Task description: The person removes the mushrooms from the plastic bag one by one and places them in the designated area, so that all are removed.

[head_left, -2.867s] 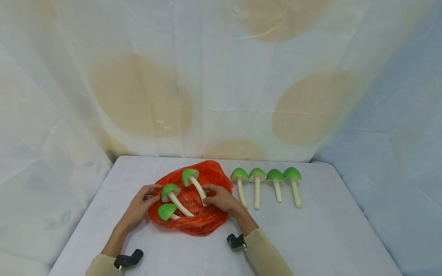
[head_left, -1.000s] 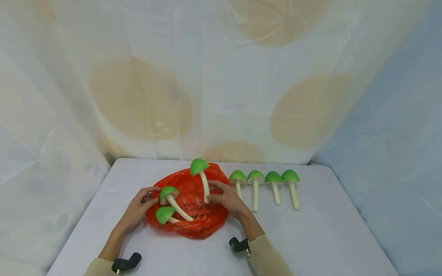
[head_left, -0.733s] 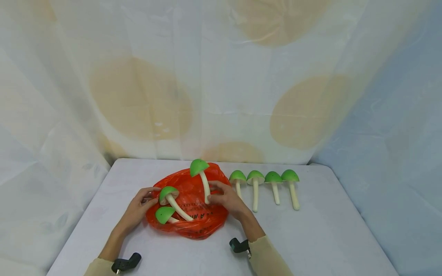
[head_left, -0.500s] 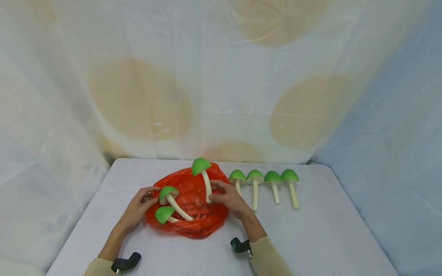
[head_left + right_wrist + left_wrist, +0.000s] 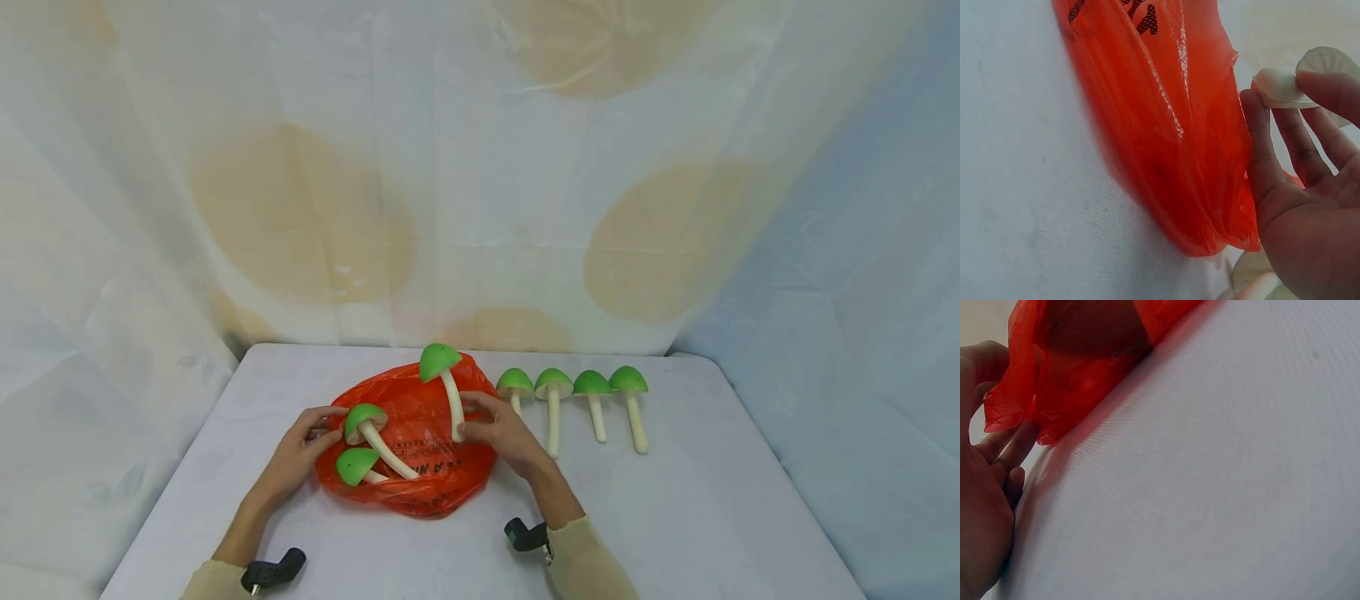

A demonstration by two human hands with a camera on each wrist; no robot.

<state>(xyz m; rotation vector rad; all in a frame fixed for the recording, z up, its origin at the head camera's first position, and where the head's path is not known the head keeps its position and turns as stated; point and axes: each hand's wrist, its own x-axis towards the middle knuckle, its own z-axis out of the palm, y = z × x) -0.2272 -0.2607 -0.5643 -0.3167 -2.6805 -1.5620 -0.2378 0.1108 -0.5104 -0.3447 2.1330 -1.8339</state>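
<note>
A red plastic bag (image 5: 411,500) lies with its mouth spread wide on the table. My left hand (image 5: 295,457) pinches the bag's left edge; thumb and fingers meet on the crumpled film in the left wrist view. Between the thumb and fingers of my right hand (image 5: 508,437) is the lower stem of a toy mushroom (image 5: 439,362), its green cap tilted up beyond the bag's far part. The pale stem end (image 5: 1279,85) shows in the right wrist view. Two more green-capped mushrooms, an upper one (image 5: 364,417) and a lower one (image 5: 356,467), lie in the bag's mouth.
Several like mushrooms (image 5: 553,390) stand in a row right of the bag, caps away from me, the leftmost stem partly hidden by my right hand. The white table (image 5: 697,500) ends at a curtain (image 5: 487,275) behind.
My right hand has lifted the mushroom from among the others in the bag, turned it more upright and drifted slightly right with it. The left hand stays at the bag's edge.
</note>
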